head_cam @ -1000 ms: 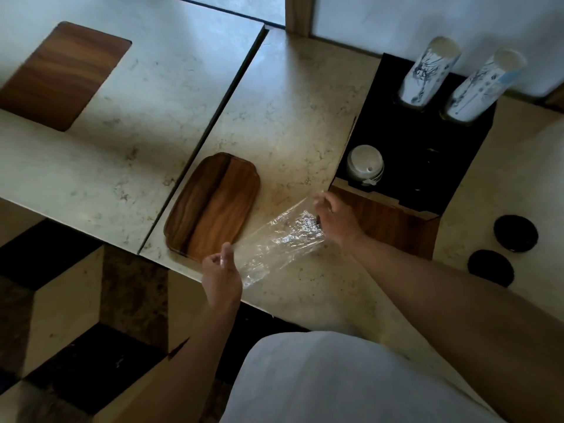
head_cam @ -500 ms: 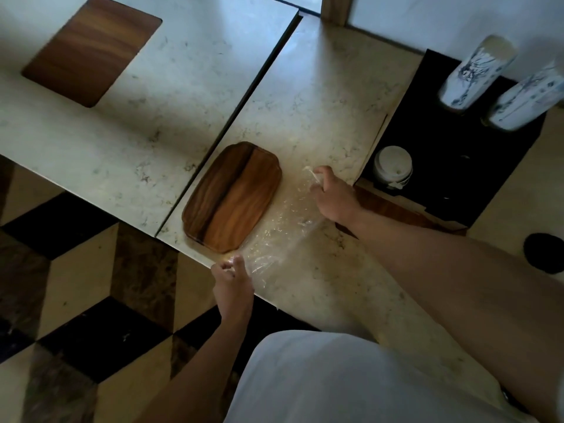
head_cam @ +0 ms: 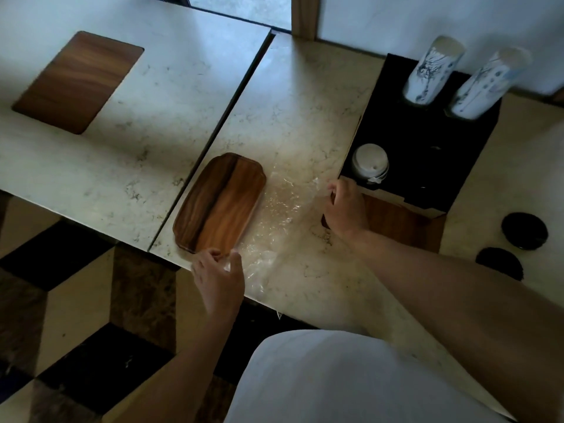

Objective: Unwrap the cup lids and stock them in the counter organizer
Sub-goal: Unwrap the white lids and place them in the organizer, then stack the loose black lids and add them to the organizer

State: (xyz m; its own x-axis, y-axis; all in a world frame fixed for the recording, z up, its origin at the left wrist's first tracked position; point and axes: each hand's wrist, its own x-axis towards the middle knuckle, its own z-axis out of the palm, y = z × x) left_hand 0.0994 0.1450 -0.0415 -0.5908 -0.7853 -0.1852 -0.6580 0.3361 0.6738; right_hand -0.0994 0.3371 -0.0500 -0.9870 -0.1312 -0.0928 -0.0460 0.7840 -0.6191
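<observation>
Both hands pinch the wrap (head_cam: 274, 221) lying flat on the surface (head_cam: 293, 123): left hand (head_cam: 218, 277) at the front edge, right hand (head_cam: 346, 206) beside the organizer (head_cam: 433, 141).

Both hands, left (head_cam: 218, 277) and right (head_cam: 345, 206), pinch a clear crinkled plastic wrap (head_cam: 274, 215) spread flat just right of the oblong wooden tray (head_cam: 218, 203).

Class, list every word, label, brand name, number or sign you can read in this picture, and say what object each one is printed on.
No readable text anywhere in the picture.
The two cup stacks at the back of the black organizer: dark blue printed markings, too blurred to tell whether they are letters or drawings.
The white lids, plastic wrap and wooden tray: no print visible.
</observation>
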